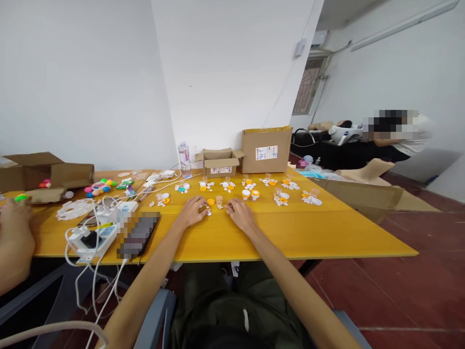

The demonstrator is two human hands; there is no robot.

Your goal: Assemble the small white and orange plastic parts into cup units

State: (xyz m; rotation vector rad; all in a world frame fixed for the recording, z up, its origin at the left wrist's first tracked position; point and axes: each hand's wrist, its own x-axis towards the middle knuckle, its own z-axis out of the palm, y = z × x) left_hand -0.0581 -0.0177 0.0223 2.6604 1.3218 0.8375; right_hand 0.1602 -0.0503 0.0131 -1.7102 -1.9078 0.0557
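Observation:
My left hand [194,212] rests on the yellow table with its fingers a little bent and apart, beside small white pieces [209,212]. An orange round part [210,201] lies just past its fingertips. Between my hands stands a small clear cup [219,201]. My right hand [240,213] lies palm down to the right of that cup, fingers slightly curled and apart, partly covering more small white pieces. Beyond my right hand are two white jars with orange rims [250,194]. Several small groups of white and orange parts [228,186] are spread in rows behind.
A small open carton [220,164], a bigger box [267,150] and a water bottle [185,160] stand at the back. Left are a power strip [98,237], a phone [139,235] and another person's arm [16,237]. Another person [395,131] leans over at far right.

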